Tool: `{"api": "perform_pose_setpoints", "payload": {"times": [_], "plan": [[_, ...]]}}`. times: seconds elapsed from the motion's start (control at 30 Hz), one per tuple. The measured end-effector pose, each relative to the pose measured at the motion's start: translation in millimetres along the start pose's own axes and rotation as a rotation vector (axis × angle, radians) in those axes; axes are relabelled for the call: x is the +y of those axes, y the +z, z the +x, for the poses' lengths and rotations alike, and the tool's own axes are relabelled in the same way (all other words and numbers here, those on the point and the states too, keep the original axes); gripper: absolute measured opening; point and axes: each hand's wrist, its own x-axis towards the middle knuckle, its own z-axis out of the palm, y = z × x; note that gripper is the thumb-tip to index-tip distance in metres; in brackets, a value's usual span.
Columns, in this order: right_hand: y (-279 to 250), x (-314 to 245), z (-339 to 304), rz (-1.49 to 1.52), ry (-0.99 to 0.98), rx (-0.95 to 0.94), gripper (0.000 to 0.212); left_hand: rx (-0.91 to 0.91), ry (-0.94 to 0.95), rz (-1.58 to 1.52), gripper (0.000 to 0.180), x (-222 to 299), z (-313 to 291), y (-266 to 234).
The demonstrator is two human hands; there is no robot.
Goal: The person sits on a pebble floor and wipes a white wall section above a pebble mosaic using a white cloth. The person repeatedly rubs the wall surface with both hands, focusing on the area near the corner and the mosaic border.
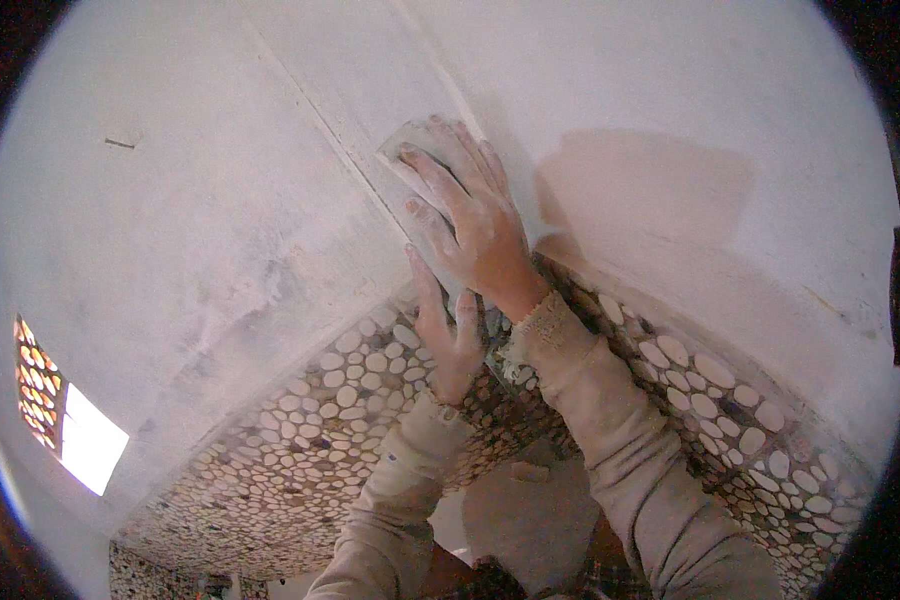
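Observation:
My right hand [488, 228] presses a pale, dusty pad [396, 147] against the white wall, its fingers laid over the pad. Most of the pad is hidden under the hand, so its exact kind does not show. Just below and to the left, my left hand [452, 348] lies against the wall, its fingers stretched upward and the thumb apart. Whitish dust coats both hands. Beneath them runs a pale upright strip [365, 95] of wall, edged by two lines.
Pebble-patterned cladding [315, 415] covers the lower wall on the left, and more pebble cladding [715, 400] lies on the right. At far left, a bright opening [92, 440] adjoins a patterned orange panel [38, 385]. A small mark [120, 144] shows on the wall.

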Motion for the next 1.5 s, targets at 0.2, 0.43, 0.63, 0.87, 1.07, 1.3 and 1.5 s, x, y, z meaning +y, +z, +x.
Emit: {"api": "perform_pose_setpoints", "payload": {"times": [0.2,0.43,0.63,0.87,1.07,1.3,1.5], "plan": [[-16,-9,10,0.143,0.021,-0.006,0.045,-0.001,-0.209,-0.068,0.059,8,-2,10],[-38,-62,25,0.306,-0.052,0.042,0.037,-0.071,-0.014,0.173,0.059,2,14,10],[-54,-106,35,0.502,-0.101,-0.004,0.036,-0.057,0.662,0.972,0.060,80,95,-16],[-60,-139,25,0.669,-0.123,0.007,0.030,-0.013,0.914,1.158,0.058,92,150,7],[-50,-128,24,0.660,-0.129,0.009,0.032,-0.001,0.958,1.250,0.050,79,156,-1],[-46,-116,26,0.677,-0.154,-0.004,0.041,-0.115,1.007,1.247,0.046,76,162,-18],[-45,-92,26,0.176,-0.195,0.136,0.036,-0.184,1.080,0.820,0.040,44,150,-40]]}}
